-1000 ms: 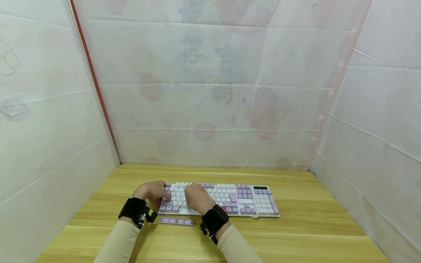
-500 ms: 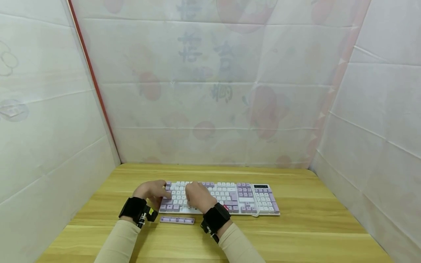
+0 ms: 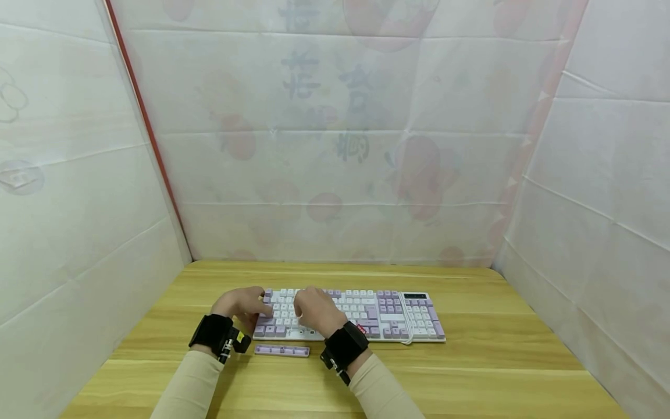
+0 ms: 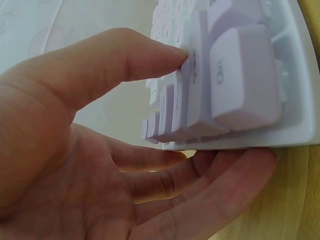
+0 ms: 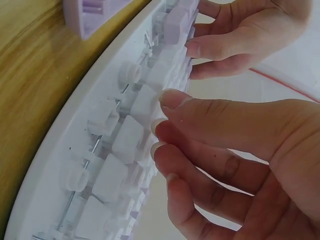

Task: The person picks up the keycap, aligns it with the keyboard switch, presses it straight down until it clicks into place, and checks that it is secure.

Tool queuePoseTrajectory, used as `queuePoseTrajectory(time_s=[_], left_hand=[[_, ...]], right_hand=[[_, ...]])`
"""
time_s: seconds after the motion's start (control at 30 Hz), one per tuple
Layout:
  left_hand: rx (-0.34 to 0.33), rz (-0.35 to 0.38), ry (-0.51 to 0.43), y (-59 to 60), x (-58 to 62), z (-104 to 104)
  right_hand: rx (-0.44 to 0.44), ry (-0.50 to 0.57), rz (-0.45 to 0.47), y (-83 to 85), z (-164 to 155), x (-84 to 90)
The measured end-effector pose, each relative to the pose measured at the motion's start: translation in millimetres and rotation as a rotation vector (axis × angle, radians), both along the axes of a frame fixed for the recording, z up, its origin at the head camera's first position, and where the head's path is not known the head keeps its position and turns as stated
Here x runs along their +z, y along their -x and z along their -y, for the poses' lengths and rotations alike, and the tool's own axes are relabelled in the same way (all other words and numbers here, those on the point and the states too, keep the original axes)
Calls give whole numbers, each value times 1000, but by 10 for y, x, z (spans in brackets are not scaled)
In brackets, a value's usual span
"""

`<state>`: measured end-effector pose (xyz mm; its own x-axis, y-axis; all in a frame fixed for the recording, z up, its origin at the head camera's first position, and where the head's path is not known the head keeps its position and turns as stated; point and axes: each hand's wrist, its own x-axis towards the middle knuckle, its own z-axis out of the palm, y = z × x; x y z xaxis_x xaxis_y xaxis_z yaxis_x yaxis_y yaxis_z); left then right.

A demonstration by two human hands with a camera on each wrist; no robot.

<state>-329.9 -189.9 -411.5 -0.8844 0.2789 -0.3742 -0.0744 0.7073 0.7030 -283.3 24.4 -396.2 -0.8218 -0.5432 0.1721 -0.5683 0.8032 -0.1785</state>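
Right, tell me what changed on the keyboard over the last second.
Very little. The right hand crept slightly toward the far key rows, fingertips staying on the white keys. Nothing was picked up or let go. The left hand still grips the left end of the keyboard, thumb on top, fingers under its edge. The loose purple spacebar lies where it was on the table.

A wooden table with a light yellow grain fills the lower part of the head view. White thin sheets stand around it on three sides, like walls. Faint red fruit pictures and dark characters show through the back sheet. A red strip runs down the left corner. The light is soft and even.
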Motion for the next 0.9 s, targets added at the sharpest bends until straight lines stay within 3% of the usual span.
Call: queuePoseTrajectory(time_s=[0.37,0.9], left_hand=[[-2,1,-5,-2,-7,3],[-26,-26,23,-18,20,16]], right_hand=[[42,-55,-11,-24,38,33],[246,-28,154,-57,104,56]])
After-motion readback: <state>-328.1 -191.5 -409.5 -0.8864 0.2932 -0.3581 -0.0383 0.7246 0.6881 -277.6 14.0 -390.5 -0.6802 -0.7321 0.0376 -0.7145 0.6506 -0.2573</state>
